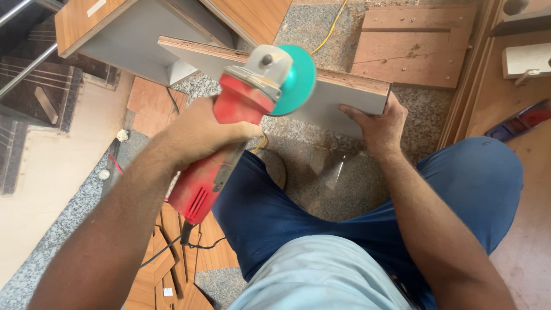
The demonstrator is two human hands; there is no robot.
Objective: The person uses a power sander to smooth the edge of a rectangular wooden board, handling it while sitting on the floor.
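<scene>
My left hand (pixel 198 135) grips the body of a red angle grinder (pixel 229 149). Its grey head and teal disc (pixel 295 80) are raised in front of a grey laminated board (pixel 338 97). The board stands on edge, with its raw wooden edge facing up. Whether the disc touches the board cannot be told. My right hand (pixel 376 123) clasps the board's right end from below and behind. The grinder's black cord (pixel 189 244) trails down past my left knee. My legs in blue trousers (pixel 344 212) are bent beneath the board.
A grey and wood cabinet piece (pixel 115 31) leans at the upper left. A brown plywood panel (pixel 413 46) and a yellow cable (pixel 330 28) lie on the speckled stone floor (pixel 344 183). Wood offcuts (pixel 172 270) are scattered at the lower left. A red and blue tool (pixel 519 123) rests at right.
</scene>
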